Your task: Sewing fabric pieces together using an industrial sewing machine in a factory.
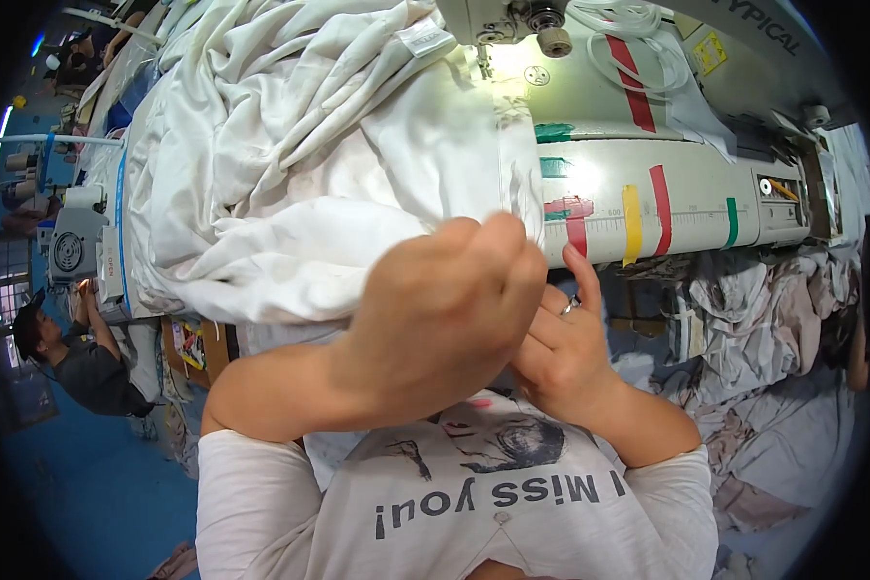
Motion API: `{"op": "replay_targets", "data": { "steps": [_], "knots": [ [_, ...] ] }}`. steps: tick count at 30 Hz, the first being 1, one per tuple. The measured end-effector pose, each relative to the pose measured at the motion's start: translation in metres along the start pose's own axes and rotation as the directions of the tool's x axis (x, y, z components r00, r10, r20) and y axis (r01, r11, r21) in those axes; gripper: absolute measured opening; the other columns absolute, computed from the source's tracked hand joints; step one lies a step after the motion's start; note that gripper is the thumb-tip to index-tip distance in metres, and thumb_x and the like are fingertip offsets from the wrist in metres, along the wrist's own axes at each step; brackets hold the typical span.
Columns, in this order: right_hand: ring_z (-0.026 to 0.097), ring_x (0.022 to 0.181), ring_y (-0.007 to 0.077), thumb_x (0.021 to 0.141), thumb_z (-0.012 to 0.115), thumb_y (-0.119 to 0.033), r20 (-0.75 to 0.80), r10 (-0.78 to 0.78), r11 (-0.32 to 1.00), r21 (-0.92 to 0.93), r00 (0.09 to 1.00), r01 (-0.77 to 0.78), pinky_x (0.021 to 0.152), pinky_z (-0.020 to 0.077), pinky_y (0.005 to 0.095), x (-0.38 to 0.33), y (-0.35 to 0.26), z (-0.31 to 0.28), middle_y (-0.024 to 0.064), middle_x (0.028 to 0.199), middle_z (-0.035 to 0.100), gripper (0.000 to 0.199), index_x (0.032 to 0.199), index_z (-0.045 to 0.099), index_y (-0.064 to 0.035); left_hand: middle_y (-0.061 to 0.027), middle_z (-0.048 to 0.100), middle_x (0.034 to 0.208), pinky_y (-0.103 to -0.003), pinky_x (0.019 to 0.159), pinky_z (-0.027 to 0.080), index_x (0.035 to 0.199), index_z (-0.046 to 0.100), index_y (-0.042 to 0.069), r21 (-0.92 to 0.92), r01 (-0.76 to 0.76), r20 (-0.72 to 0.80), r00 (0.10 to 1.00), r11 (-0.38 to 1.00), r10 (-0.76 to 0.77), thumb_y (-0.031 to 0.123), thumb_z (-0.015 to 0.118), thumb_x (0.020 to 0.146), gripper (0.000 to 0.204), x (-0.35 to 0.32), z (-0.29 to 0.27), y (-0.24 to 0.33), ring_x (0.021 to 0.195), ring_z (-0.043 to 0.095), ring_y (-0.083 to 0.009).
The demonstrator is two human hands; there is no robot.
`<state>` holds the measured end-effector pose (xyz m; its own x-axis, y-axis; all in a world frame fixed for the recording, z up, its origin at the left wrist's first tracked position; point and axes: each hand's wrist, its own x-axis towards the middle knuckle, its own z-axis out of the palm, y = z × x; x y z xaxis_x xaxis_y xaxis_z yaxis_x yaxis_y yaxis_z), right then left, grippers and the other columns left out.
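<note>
A large heap of white, silky cloth point(290, 164) lies bunched on the sewing machine's bed, its straight hemmed edge point(517, 164) running from under the needle area toward my hands. My left hand point(445, 300) is closed in front of this edge, fingers bent together; its grip is hidden from view. Close against it, my right hand point(565, 353) wears a ring and has its little finger raised. Its other fingers curl inward, and their tips are hidden behind my left hand. The needle and presser foot point(485, 63) stand above the cloth under a bright lamp.
The machine bed point(686, 188) bears a ruler scale and coloured tape strips. A coil of white tubing point(638, 48) lies by the machine head. Garments point(759, 319) are heaped at right. A person point(87, 353) works at far left, near another machine point(72, 242).
</note>
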<state>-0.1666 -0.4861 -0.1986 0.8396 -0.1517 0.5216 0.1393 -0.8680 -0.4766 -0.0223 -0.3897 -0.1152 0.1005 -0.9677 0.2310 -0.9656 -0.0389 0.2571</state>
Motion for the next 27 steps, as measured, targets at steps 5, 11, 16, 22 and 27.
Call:
{"op": "replay_targets", "data": {
  "steps": [5, 11, 16, 22, 27],
  "knots": [
    [0.068, 0.093, 0.0181, 0.074, 0.07, -0.009, 0.061, 0.049, 0.999, 0.012, 0.997, -0.05, 0.112, 0.0274, 0.0576, -0.023, 0.009, 0.006, 0.0029, 0.088, 0.069, 0.012, 0.085, 0.072, -0.0048, -0.0135, 0.061, 0.116, -0.041, 0.081, 0.054, 0.109, 0.06, -0.001, -0.152, -0.067, -0.039, 0.997, 0.986, 0.062, 0.007, 0.068, 0.069, 0.042, -0.023, 0.065, -0.015, 0.097, 0.064, -0.0314],
    [0.067, 0.093, 0.0166, 0.074, 0.069, -0.009, 0.053, 0.084, 0.996, 0.027, 0.995, -0.085, 0.113, 0.0264, 0.0562, -0.029, 0.006, 0.004, 0.0028, 0.089, 0.069, 0.014, 0.087, 0.073, -0.0054, -0.0161, 0.063, 0.12, -0.043, 0.087, 0.054, 0.108, 0.06, -0.004, -0.126, -0.143, -0.098, 0.987, 0.982, 0.131, 0.013, 0.065, 0.074, 0.039, -0.033, 0.084, -0.014, 0.109, 0.064, -0.033],
    [0.067, 0.093, 0.017, 0.073, 0.068, -0.01, 0.056, 0.094, 0.995, 0.039, 0.994, -0.096, 0.111, 0.0287, 0.0541, -0.032, 0.003, 0.004, 0.0028, 0.089, 0.069, 0.016, 0.088, 0.073, -0.0057, -0.019, 0.062, 0.122, -0.045, 0.093, 0.052, 0.11, 0.06, -0.004, -0.231, -0.144, -0.082, 0.988, 0.962, 0.129, 0.016, 0.066, 0.075, 0.041, -0.039, 0.09, -0.015, 0.113, 0.063, -0.0336],
    [0.066, 0.087, 0.0216, 0.064, 0.07, -0.007, -0.003, 0.112, 0.992, 0.059, 0.994, -0.111, 0.107, 0.0314, 0.0513, -0.037, 0.003, 0.006, 0.0044, 0.086, 0.067, 0.02, 0.083, 0.073, -0.0057, -0.0205, 0.058, 0.13, -0.045, 0.099, 0.049, 0.115, 0.061, -0.004, -0.403, -0.055, 0.106, 0.989, 0.914, 0.107, 0.012, 0.071, 0.069, 0.05, -0.043, 0.076, -0.014, 0.118, 0.059, -0.0346],
    [0.064, 0.082, 0.022, 0.063, 0.07, -0.008, 0.003, 0.105, 0.991, 0.089, 0.994, -0.105, 0.105, 0.0339, 0.0497, -0.035, 0.006, 0.003, 0.0049, 0.083, 0.065, 0.018, 0.081, 0.072, -0.0055, -0.0178, 0.065, 0.119, -0.041, 0.092, 0.054, 0.107, 0.066, -0.004, -0.277, -0.126, -0.007, 0.992, 0.953, 0.129, 0.007, 0.069, 0.071, 0.038, -0.047, 0.086, -0.014, 0.108, 0.066, -0.0306]
  ]
}}
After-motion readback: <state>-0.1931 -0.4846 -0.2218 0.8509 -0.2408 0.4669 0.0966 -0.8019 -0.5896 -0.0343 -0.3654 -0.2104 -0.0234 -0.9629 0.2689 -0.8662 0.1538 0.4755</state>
